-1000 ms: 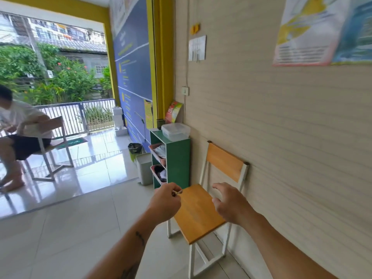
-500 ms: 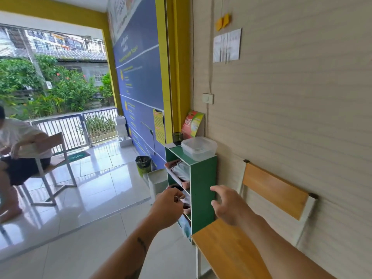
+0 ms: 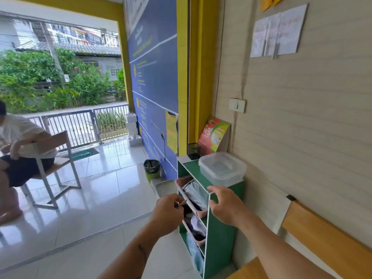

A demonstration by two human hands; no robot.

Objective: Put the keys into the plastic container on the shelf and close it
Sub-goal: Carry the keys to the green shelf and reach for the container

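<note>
A clear plastic container point(image 3: 222, 170) with its lid on sits on top of a green shelf unit point(image 3: 223, 236) against the wall. My left hand point(image 3: 168, 213) is closed around the keys point(image 3: 180, 203), whose metal tips poke out between my fingers, just left of the shelf's front. My right hand point(image 3: 225, 204) is empty with its fingers spread, hovering at the shelf's top front corner, below and in front of the container.
Pink baskets point(image 3: 191, 198) of cloth fill the shelf. A black cup point(image 3: 193, 151) and a red-green box point(image 3: 214, 135) stand behind the container. A wooden chair point(image 3: 322, 238) is at right. A waste bin point(image 3: 152, 170) stands on the floor; a seated person point(image 3: 20, 150) is at left.
I have moved closer to the shelf, which now fills more of the view. Both hands have risen toward its top; the right hand now reaches the top front corner.
</note>
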